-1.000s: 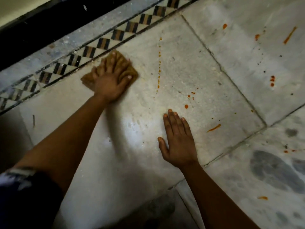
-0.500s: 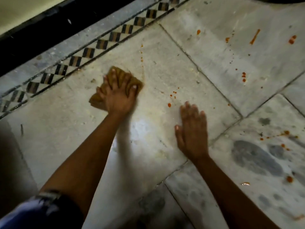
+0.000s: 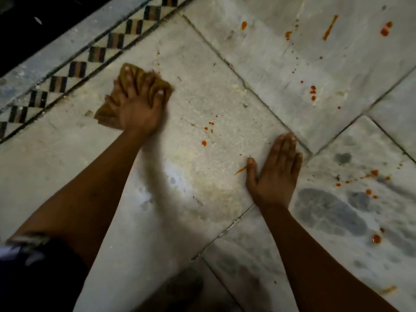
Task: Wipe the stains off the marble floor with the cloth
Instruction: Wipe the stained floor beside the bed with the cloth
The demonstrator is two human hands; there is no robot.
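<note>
My left hand presses a crumpled yellow-brown cloth flat onto the pale marble floor, fingers spread over it. Small orange-red stain drops lie on the same slab to the right of the cloth. My right hand rests palm down on the floor with fingers together, holding nothing; a short orange streak lies beside its thumb. More orange stains dot the upper right slab, and others sit on the grey-veined slab at right.
A border of dark and light chequered tiles runs diagonally along the upper left, with a black strip beyond it. Dark grout joints divide the slabs. A dark sleeve shows at lower left.
The cloth under my left hand slid right, across the dotted orange line above the drops, which is now mostly gone. My right hand has shifted right, toward the slab joint.
</note>
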